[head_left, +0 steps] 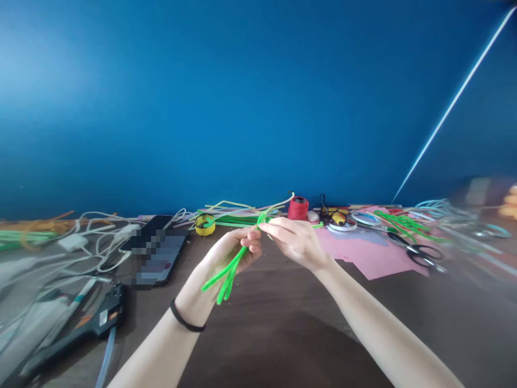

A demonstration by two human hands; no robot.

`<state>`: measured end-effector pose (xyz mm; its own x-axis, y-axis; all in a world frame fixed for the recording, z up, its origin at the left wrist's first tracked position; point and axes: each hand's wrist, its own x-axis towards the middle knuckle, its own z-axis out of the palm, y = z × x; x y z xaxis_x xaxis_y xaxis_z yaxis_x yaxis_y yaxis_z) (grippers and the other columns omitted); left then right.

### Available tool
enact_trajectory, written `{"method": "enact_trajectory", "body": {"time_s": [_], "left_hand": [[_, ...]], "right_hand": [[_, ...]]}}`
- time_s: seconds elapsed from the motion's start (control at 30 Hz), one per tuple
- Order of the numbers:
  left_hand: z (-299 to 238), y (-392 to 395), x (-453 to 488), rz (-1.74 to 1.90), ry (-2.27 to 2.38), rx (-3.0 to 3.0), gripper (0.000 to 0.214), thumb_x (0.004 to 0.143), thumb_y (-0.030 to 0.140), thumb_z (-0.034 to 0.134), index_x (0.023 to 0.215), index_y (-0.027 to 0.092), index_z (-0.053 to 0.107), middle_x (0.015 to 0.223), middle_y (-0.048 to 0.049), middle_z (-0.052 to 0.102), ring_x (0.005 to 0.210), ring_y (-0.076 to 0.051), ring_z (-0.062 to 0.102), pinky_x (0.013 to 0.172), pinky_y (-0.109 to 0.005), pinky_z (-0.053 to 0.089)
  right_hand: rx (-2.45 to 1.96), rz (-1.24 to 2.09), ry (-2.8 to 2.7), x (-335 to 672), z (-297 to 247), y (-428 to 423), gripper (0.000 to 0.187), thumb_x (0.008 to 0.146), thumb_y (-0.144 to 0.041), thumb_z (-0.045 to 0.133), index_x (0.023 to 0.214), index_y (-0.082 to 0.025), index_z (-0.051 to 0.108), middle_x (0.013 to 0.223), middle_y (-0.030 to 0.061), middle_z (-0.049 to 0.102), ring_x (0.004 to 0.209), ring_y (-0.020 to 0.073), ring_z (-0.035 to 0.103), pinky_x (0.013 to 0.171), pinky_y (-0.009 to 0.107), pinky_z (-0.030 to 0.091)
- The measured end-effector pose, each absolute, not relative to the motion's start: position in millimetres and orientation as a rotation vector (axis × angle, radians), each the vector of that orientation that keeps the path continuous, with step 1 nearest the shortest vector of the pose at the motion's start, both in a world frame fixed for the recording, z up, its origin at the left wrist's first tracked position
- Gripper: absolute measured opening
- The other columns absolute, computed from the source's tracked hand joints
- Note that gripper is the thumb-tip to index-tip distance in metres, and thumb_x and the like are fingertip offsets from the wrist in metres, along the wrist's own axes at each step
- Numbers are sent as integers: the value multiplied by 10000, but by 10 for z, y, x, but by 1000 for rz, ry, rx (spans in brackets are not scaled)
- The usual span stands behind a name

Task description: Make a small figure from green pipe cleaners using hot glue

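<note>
Between my two hands, above the dark table, is a bundle of bright green pipe cleaners (229,274). My left hand (238,245) is closed around the bundle, and its loose ends fan out downward below the fingers. The fingertips of my right hand (297,237) pinch at the top of the bundle, where the green stems look bent or twisted together. A thin pale stem rises from near that spot toward the upper right; I cannot tell whether it belongs to the bundle. A black band circles my left wrist.
A glue gun (109,312), phones (165,258) and tangled white cables (100,242) lie at left. Along the wall stand a yellow tape roll (205,225) and a red thread spool (298,209). Pink paper (375,256), scissors (420,253) and green pipe cleaners (404,223) lie right.
</note>
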<state>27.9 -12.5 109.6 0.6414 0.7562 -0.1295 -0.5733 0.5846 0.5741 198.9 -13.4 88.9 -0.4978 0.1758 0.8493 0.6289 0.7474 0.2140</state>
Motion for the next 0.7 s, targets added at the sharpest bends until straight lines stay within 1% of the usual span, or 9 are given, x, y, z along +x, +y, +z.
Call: {"method": "enact_trajectory", "body": {"time_s": [0.17,0.33,0.43,0.57,0.7], "left_hand": [[1132,-176,280,773,378,448,216,821,-21,338,699,106,463,522,41,443,351,-5,403,392,-129,406],[1137,-178,269,731,389,397,228,822,-13,320,689,102,464,515,38,439,349,-4,419,396,-118,403],[1135,-173,272,735,435,452,222,808,-20,344,676,97,479,511,44,428,345,4,393,386,-110,380],[1122,-183,307,840,523,642,152,793,12,433,700,82,531,547,36,450,369,4,353,393,-120,368],[1085,-185,353,980,598,886,187,791,87,490,608,100,528,537,28,448,394,-19,340,424,-156,383]], "right_hand": [[-600,-812,-1962,1974,884,-139,227,824,-38,496,939,-153,655,836,48,688,702,114,634,622,203,495],[-607,-833,-1953,1967,906,-161,216,848,-53,479,919,-142,662,821,45,693,702,106,635,627,194,494],[-618,-790,-1989,1973,928,-169,224,866,-66,454,919,-135,661,823,52,691,702,112,632,608,202,488],[-716,-642,-2121,1981,958,-186,288,891,-78,385,946,-158,657,839,58,678,718,128,625,594,218,474],[-806,-508,-2184,1988,974,-202,288,894,-97,371,963,-145,647,847,79,653,716,148,610,591,237,461]]}}
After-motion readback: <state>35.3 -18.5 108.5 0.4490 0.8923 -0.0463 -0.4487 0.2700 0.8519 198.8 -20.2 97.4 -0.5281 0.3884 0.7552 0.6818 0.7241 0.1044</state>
